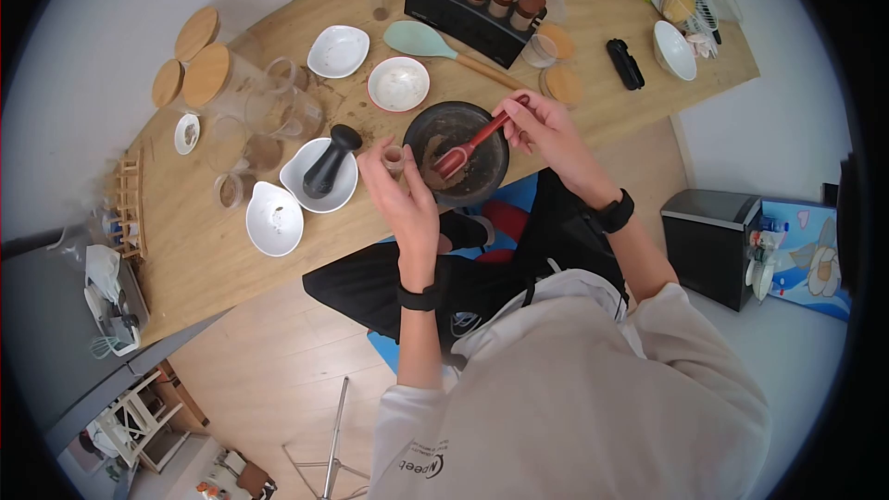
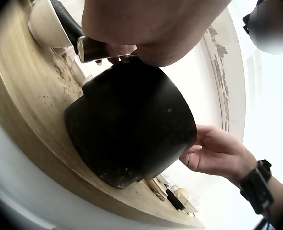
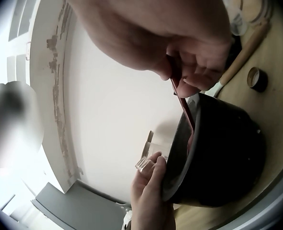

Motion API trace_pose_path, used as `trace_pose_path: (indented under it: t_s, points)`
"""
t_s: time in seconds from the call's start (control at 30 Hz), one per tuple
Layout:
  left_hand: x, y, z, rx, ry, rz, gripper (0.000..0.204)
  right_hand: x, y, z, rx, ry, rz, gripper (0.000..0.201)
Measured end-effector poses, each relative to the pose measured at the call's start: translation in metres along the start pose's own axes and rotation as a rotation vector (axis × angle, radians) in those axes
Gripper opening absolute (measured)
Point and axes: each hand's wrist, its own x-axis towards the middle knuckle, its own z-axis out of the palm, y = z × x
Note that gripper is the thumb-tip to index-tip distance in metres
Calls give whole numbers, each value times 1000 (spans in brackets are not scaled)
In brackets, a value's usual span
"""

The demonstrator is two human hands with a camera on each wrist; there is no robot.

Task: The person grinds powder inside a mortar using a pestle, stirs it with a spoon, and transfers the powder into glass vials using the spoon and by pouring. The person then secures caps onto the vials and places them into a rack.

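Note:
My left hand [image 1: 407, 208] holds a small clear spice jar [image 1: 394, 159] upright beside a dark stone mortar [image 1: 495, 167]. Brown contents show through the jar's mouth, and its threaded neck [image 3: 145, 165] appears in the right wrist view. With fingers and thumb, my right hand [image 1: 556, 143] pinches the handle of a red scoop [image 1: 475, 142]. The scoop slants down into the mortar, its head over brown powder on the mortar's inner floor. From the left wrist view, the mortar's black outer wall [image 2: 132, 124] hides the scoop.
Left of the mortar, a black pestle [image 1: 326, 169] leans in a white bowl [image 1: 294, 169], with another white bowl [image 1: 274, 231] nearby. Behind stand a red-rimmed bowl [image 1: 398, 63], a mint spatula [image 1: 417, 38] and a black spice rack [image 1: 444, 15]. Wooden-lidded jars [image 1: 206, 77] crowd the left.

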Motion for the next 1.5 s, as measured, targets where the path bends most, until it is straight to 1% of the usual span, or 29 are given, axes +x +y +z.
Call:
trace_pose_path:
  t_s: [0.07, 0.1, 0.17, 0.3, 0.37, 0.4, 0.47, 0.5, 0.57, 0.6, 0.67, 0.8, 0.87, 1.0, 1.07, 1.1, 1.17, 1.2, 1.27, 1.3, 1.37, 1.4, 1.47, 1.5]
  points:
    - [1, 1, -2, 5, -17, -19, 28, -4, 3, -2, 74, 8, 67, 29]
    - [1, 2, -1, 4, -20, -17, 28, -6, 5, -3, 76, 11, 67, 29]
    - [3, 0, -1, -26, 14, 7, 22, -10, 9, -3, 172, -8, 116, 29]
    - [6, -4, -5, 22, 33, 70, 23, -20, 9, -5, 215, 6, 119, 30]
    - [4, -1, -10, 73, -3, -10, 25, -26, 10, -7, 335, 62, 132, 31]
    - [3, 1, -13, 77, -6, -7, 25, -28, 13, -9, 340, 62, 131, 31]
    - [4, 6, -17, 152, -38, 21, 27, -32, 20, -12, 453, 143, 138, 31]
    - [6, 9, -17, 156, -42, 24, 27, -34, 24, -14, 458, 145, 138, 31]
    - [11, 15, -17, 174, -129, 172, 32, -38, 29, -18, 538, 175, 94, 32]
    - [13, 18, -16, 175, -132, 175, 32, -40, 29, -18, 542, 178, 93, 32]
    - [16, 23, -13, 197, -228, 248, 37, -45, 26, -19, 580, 200, 56, 31]
    - [19, 23, -12, 281, -305, 273, 38, -50, 15, -22, 587, 209, 9, 31]
    - [19, 23, -12, 277, -290, 285, 36, -50, 7, -18, 542, 216, -50, 30]
    - [20, 23, -11, 286, -278, 298, 36, -51, -5, -9, 488, 232, -94, 29]
    - [20, 23, -10, 301, -264, 323, 36, -52, -12, -4, 394, 276, -141, 28]
    - [20, 23, -10, 301, -263, 322, 36, -53, -15, -2, 394, 276, -141, 28]
    - [20, 23, -9, 311, -264, 330, 36, -56, -20, 1, 296, 296, -209, 26]
    - [20, 24, -9, 310, -264, 329, 36, -58, -23, 2, 295, 297, -209, 26]
    - [20, 25, -10, 316, -267, 322, 37, -63, -28, 5, 153, 278, -302, 23]
    - [19, 25, -10, 316, -267, 322, 37, -66, -31, 8, 152, 278, -302, 23]
    - [19, 25, -11, 331, -300, 306, 40, -72, -37, 15, 42, 290, -369, 17]
    - [19, 24, -11, 331, -299, 305, 40, -73, -38, 17, 41, 289, -368, 17]
    - [19, 22, -10, 340, -289, 315, 39, -75, -40, 20, -107, 318, -460, 14]
    - [19, 22, -9, 340, -288, 314, 39, -76, -42, 20, -108, 317, -460, 14]
